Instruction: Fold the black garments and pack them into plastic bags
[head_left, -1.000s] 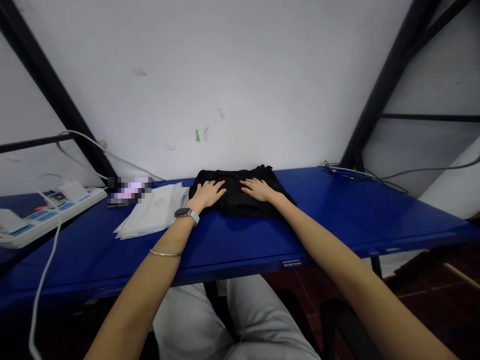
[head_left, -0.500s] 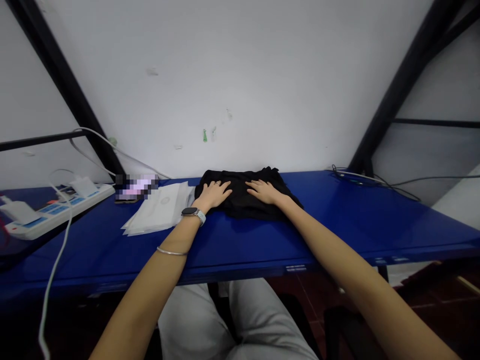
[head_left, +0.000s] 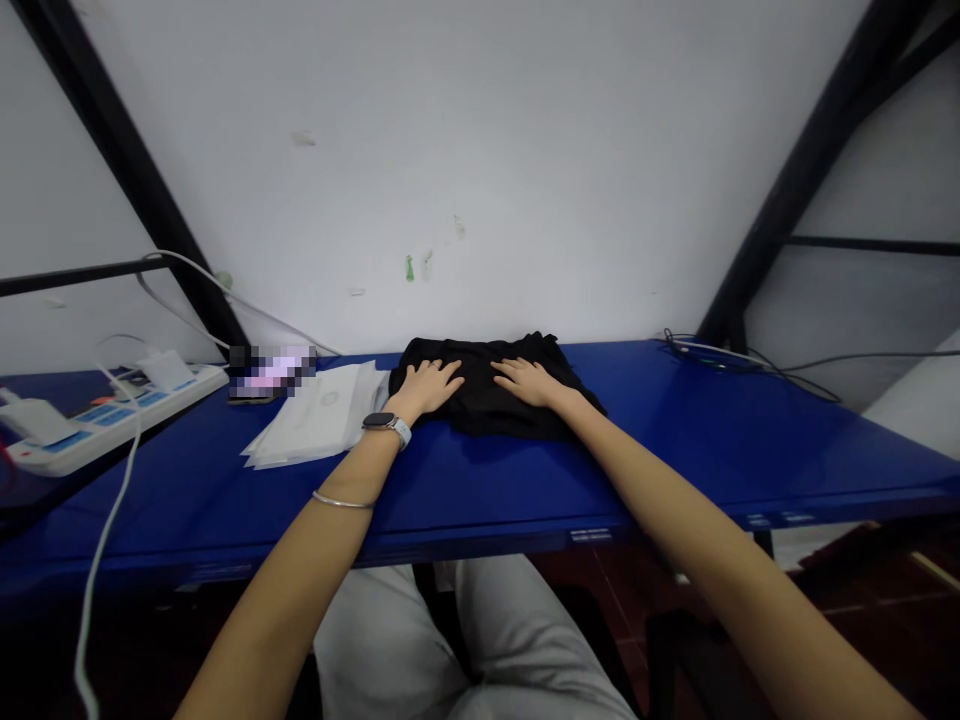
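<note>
A black piece of cloth [head_left: 480,390], perhaps a garment, lies folded or bunched on the blue table [head_left: 480,490] against the wall. My left hand [head_left: 427,387] rests palm down on its left part, fingers spread. On the right part my right hand [head_left: 525,382] lies flat, its fingers also apart. Neither hand grips the cloth. A watch [head_left: 387,425] and a thin bangle [head_left: 343,501] are on my left arm. What kind of garment the cloth is, I cannot tell.
Left of the cloth lies a stack of papers [head_left: 319,415], with a phone [head_left: 274,372] behind it. A white power strip [head_left: 112,420] with plugged chargers sits farther left, its white cable [head_left: 112,530] hanging over the front edge. Black cables [head_left: 750,358] lie at the back right.
Both hands stay in place on the black cloth. Only a very slight shift of the camera view shows.
</note>
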